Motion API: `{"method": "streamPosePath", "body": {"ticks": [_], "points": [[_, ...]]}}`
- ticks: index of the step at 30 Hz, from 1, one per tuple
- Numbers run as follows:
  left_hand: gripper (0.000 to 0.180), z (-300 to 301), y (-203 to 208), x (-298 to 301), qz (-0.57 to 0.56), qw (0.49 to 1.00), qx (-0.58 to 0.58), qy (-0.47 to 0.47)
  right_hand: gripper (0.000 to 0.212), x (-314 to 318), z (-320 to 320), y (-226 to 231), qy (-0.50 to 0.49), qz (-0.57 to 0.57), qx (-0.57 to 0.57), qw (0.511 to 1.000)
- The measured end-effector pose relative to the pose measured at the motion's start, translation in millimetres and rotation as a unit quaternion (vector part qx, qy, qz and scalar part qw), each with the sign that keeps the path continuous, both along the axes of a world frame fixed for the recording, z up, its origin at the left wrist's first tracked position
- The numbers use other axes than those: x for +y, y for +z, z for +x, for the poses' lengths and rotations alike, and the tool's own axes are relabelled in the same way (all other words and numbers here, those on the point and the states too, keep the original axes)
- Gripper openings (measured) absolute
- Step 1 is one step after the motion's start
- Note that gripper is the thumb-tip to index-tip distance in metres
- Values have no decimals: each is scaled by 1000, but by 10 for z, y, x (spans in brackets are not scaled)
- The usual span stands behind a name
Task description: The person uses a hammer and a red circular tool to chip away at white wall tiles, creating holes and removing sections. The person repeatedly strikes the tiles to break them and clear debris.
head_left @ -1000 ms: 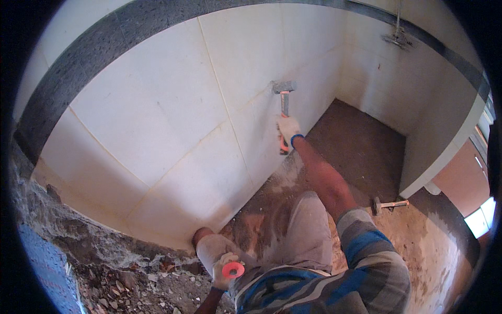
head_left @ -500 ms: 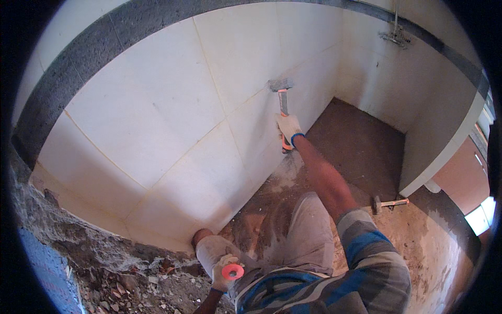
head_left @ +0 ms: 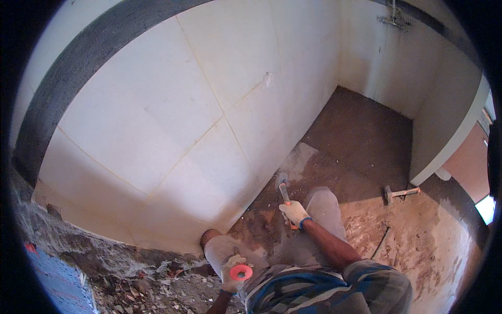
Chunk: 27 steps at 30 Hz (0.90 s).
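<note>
My right hand [head_left: 295, 214], in a pale work glove, is closed round the orange-and-grey handle of a hammer [head_left: 284, 192]. The hammer is low, in front of my knees, and its head is blurred against the floor by the wall's foot. Near my left knee, my gloved left hand [head_left: 234, 272] is closed on a chisel [head_left: 241, 272], seen end-on with its round red-orange hand guard; its shaft is hidden. On the pale tiled wall [head_left: 198, 99], a small whitish chipped mark [head_left: 267, 79] shows by a joint line.
A second hammer [head_left: 400, 194] lies on the dirty brown floor [head_left: 361, 136] to the right, beside a low partition [head_left: 444, 120]. A thin dark rod [head_left: 382, 242] lies closer to me. Broken rubble [head_left: 151, 294] fills the lower left under the wall's ragged edge.
My right hand has brought the hammer down from the wall toward my knees, uncovering the chipped mark. My left hand still holds the chisel by the knee. The view has shifted slightly.
</note>
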<state>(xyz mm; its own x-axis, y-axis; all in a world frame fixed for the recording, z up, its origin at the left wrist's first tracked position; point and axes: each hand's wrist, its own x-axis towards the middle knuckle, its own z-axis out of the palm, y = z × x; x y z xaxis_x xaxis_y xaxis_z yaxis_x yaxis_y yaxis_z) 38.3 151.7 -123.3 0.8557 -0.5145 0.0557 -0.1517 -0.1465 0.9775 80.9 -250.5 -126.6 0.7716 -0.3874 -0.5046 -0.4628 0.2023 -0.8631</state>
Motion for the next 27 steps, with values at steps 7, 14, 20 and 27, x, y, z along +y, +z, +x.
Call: {"method": "streamPosePath", "body": {"ticks": [7,14,20,27], "points": [[47,144,-587,290,110,992,-52,-15,24,-97,55,991,-33,-69,-115,990],[44,116,-329,165,82,995,-55,5,27,-14,-100,1756,-220,-74,-266,936],[43,107,-192,104,148,983,-112,-4,21,-258,211,2040,-338,-72,-370,862],[44,132,-210,106,31,991,123,33,21,-668,1447,2195,-341,-89,-405,843]]}}
